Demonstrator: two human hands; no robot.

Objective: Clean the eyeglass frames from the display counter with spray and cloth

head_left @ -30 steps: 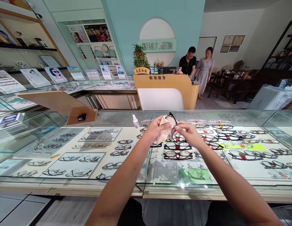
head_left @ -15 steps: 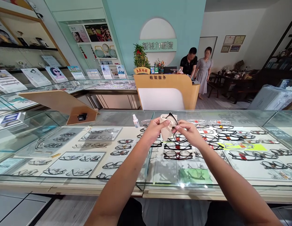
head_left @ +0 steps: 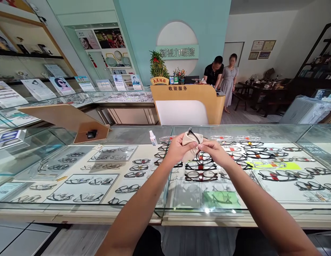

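Above the glass display counter, my left hand (head_left: 180, 148) is closed on a cream cleaning cloth (head_left: 187, 139), its thumb pressed across the front. A pair of dark-framed eyeglasses (head_left: 192, 134) is partly wrapped in the cloth, with one black rim or arm sticking up. My right hand (head_left: 214, 150) pinches the eyeglasses at their right side, its thumb close to the left thumb. Cloth and fingers hide most of the lenses. A small white spray bottle (head_left: 153, 138) stands on the counter to the left of my hands.
The glass display counter (head_left: 165, 212) holds several rows of eyeglasses (head_left: 201, 175). A slanted wooden stand (head_left: 72, 119) with a small black item sits at left. Beyond is a wooden cashier desk (head_left: 185, 93) with two people (head_left: 215, 73) behind and beside it.
My left thumb has slid right across the cloth, closer to my right hand. The cloth now covers more of the eyeglasses, and their frame has turned. The view has shifted slightly.
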